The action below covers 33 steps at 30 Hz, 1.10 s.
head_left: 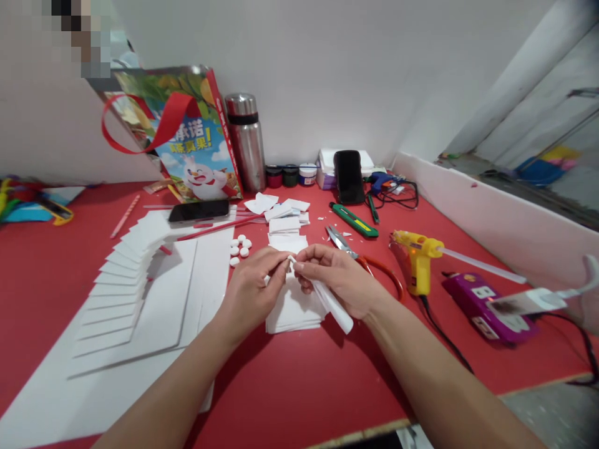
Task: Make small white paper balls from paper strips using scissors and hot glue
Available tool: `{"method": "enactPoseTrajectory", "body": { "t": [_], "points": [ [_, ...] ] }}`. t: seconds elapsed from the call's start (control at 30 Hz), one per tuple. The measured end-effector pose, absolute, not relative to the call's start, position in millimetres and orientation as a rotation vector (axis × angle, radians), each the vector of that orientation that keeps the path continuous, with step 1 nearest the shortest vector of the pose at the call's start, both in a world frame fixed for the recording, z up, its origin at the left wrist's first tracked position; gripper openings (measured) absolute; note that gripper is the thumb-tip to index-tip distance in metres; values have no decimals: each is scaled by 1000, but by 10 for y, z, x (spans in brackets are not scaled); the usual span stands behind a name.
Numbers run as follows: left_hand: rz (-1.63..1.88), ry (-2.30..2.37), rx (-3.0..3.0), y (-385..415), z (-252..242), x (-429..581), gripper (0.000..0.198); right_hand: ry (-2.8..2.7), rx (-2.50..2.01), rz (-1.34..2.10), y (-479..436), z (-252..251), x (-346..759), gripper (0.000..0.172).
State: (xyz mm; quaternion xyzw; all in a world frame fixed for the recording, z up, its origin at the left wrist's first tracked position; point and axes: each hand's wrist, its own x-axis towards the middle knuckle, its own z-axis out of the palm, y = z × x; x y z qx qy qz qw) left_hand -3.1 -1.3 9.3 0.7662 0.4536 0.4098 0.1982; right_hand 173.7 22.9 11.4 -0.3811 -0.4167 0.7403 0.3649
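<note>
My left hand (253,284) and my right hand (341,277) meet in front of me, fingertips almost touching. Between them is a white paper strip (339,315), its small end curled tight in the pinch of both hands. The strip's loose part hangs out under my right palm, curving toward the table's front. Below my hands lies a stack of white paper pieces (292,308), with more cut paper (283,224) behind it. Several small white paper rolls (243,252) sit just beyond my left hand. Scissors (341,239) with orange handles lie by my right hand.
At left, a stepped white card spiral (115,293) stands on white board. A yellow glue gun (421,259) and a purple power strip (484,305) are at right. A green cutter (354,220), phone (199,211), steel flask (246,143) and gift bag (201,162) stand or lie farther back.
</note>
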Motion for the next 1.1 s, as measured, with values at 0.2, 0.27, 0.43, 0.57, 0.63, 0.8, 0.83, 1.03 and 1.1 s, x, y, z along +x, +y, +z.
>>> {"method": "enactPoseTrajectory", "body": {
  "t": [0.2,0.27,0.43,0.57,0.63,0.8,0.83,1.03,1.1],
  "points": [
    [1098,1269,2126,-9,39,-32,19,-1134,-1056,1839,241,99,1728,36],
    [1092,1274,2097,-4,39,-27,20,-1111,-1064,1850,243,100,1730,35],
    [1078,1257,2060,2,63,-33,19,-1037,-1078,1902,230,126,1720,37],
    [1046,1253,2079,1,87,-52,20,-1002,-1056,1935,223,127,1710,37],
    [1035,1253,2108,3,92,-58,20,-1009,-1035,1925,224,114,1708,36],
    [1016,1251,2125,2,79,-57,21,-1020,-1054,1876,230,77,1696,33],
    [1008,1249,2125,-1,75,-55,21,-1025,-1068,1859,230,70,1689,32],
    [946,1291,2229,-23,37,-23,21,-1396,-1286,1331,201,32,1617,14],
    [950,1317,2271,-26,20,-7,21,-1552,-1356,1054,181,28,1594,11]
  ]
}}
